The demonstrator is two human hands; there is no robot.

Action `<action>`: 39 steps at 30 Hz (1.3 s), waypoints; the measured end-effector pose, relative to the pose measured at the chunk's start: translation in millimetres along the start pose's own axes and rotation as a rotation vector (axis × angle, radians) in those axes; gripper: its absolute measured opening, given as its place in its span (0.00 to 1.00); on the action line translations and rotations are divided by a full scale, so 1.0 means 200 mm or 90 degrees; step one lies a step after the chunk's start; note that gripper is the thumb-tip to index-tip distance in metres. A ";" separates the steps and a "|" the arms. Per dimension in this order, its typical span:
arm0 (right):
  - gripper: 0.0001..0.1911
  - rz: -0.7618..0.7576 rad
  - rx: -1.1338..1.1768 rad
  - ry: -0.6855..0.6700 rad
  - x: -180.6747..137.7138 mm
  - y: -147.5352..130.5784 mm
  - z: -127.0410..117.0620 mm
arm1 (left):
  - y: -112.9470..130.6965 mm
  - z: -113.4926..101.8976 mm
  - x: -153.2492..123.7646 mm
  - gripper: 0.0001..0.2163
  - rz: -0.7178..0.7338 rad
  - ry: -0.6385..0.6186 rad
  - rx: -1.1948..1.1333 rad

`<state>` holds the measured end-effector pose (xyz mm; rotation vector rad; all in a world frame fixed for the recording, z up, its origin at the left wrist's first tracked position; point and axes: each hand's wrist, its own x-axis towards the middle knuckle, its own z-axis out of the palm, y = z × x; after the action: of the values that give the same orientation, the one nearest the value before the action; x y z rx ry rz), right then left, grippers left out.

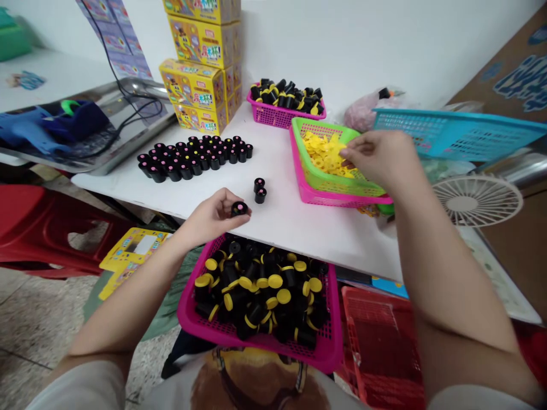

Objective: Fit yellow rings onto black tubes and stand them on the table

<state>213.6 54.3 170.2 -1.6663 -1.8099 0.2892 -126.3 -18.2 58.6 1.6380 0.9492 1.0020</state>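
My left hand (pixel 217 215) is closed around a small black cup (pixel 239 208) with a pink spot inside, held just over the table's front edge. Two similar black cups (pixel 260 195) stand close by on the table. My right hand (pixel 378 155) reaches over a green basket (pixel 314 173) of yellow plastic pieces (pixel 322 151), its fingertips pinched at a yellow piece. Below the table edge, a magenta basket (pixel 192 316) in my lap holds many black cups with yellow lids (pixel 276 281). Rows of upright black cups (pixel 196 156) stand at the left of the table.
Yellow printed boxes (pixel 194 85) are stacked at the back. Behind, a pink basket (pixel 277 115) holds more black and yellow cups. A metal tray (pixel 141 128) with a blue tool lies left. A blue basket (pixel 453 134) and a white fan grille (pixel 474 200) stand right.
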 end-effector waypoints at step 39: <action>0.29 -0.522 0.440 -0.077 -0.91 -0.28 0.57 | 0.19 0.49 -0.42 0.18 -0.163 0.059 -0.647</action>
<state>97.4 -97.7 58.3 -0.3934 -1.9979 0.5600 -60.8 -135.3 60.2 0.6110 0.5203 1.1154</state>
